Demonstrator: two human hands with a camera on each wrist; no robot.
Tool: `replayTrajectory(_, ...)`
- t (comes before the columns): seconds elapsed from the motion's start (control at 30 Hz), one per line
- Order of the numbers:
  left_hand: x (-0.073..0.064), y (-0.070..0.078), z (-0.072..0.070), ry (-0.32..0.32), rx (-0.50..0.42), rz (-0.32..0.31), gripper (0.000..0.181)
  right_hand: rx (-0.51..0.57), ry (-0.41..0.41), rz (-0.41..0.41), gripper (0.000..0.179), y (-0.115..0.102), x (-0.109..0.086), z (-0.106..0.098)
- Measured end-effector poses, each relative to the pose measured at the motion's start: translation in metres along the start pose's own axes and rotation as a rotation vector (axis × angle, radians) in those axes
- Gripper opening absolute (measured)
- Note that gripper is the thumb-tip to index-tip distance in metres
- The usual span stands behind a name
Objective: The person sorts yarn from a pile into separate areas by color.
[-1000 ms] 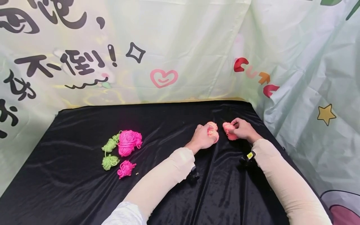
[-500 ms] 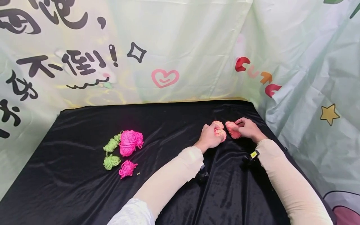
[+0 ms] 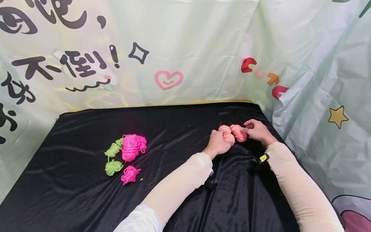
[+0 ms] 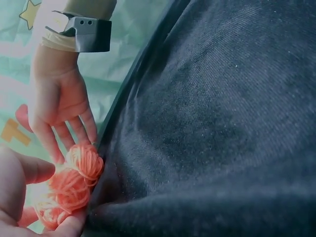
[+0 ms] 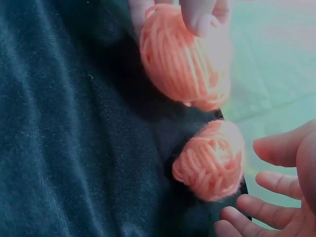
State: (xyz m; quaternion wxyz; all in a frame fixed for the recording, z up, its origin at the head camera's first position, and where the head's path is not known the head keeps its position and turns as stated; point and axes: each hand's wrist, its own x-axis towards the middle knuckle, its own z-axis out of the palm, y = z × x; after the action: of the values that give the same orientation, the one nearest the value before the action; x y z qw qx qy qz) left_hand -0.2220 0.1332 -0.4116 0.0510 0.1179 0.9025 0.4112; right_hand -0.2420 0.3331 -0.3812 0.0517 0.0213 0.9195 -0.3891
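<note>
Right of the frame's centre, on the tablecloth [image 3: 72, 196], the left hand [image 3: 218, 143] holds one yarn bundle [image 3: 229, 139], with a loose yarn ball [image 3: 238, 133] just to its right and the right hand [image 3: 258, 130] beside that ball, farther right. Left of centre, an upper yarn ball [image 3: 131, 148] lies behind a lower yarn ball [image 3: 130, 174], while two yarn skeins [image 3: 113, 168], one behind the other, lie along their left. A backdrop [image 3: 203, 38] spans the upper frame behind the tablecloth and continues down the right side.
</note>
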Motion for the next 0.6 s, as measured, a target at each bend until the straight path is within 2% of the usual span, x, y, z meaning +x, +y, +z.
replayTrajectory(0.27, 0.0032, -0.0004, 0.005, -0.019, -0.014, -0.025, 0.066, 0.061, -0.021, 0.025, 0.049, -0.0002, 0.0003, -0.0038)
replayTrajectory(0.6, 0.0038, -0.0021, 0.0057, -0.148, 0.045, 0.011, 0.076, 0.098, -0.04, 0.038, 0.056, -0.007, -0.0035, -0.0056)
